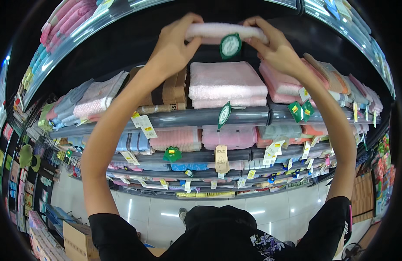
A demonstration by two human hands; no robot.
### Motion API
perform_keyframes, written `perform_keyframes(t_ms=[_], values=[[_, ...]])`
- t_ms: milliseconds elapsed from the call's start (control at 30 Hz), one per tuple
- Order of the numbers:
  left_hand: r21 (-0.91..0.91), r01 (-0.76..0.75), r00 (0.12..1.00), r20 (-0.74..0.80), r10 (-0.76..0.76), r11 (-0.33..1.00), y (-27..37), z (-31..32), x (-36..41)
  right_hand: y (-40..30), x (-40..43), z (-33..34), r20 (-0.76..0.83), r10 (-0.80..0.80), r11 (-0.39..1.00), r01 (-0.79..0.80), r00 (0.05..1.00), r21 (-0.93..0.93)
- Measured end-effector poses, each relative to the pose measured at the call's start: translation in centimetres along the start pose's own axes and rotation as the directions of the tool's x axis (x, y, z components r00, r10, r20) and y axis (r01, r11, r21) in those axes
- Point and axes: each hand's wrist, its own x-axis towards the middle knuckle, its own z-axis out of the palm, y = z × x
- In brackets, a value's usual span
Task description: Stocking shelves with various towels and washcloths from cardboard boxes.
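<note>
My left hand (176, 44) and my right hand (274, 45) grip the two ends of a folded pale pink towel (210, 31), held up above the shelf. A green leaf-shaped tag (230, 46) hangs from its front. Below it, a stack of folded pale pink towels (227, 78) lies on the shelf, with another green tag (224, 115) hanging over the shelf's edge. Brown towels (170, 88) lie left of that stack, partly behind my left forearm. Pink towels (279, 80) lie to its right, under my right forearm.
More shelves of folded, tagged towels, among them a deep pink stack (229, 137), run below. A clear shelf rail (100, 24) curves overhead. A cardboard box (77, 239) stands on the floor at lower left. Another person (36, 160) is at far left, near other shelves.
</note>
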Motion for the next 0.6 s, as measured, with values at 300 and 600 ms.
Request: perform_keyframes(t_ms=[300, 600], values=[[0.114, 0.092, 0.913, 0.386, -0.129, 0.989, 3.7, -1.0, -7.1, -1.8, -6.5, 0.2, 0.317, 0.015, 0.950, 0.086, 0.948, -0.300], [0.036, 0.057, 0.954, 0.292, -0.065, 0.998, 3.8, -1.8, -6.9, -3.0, -5.7, -0.2, 0.126, -0.104, 0.937, 0.139, 0.987, -0.319]])
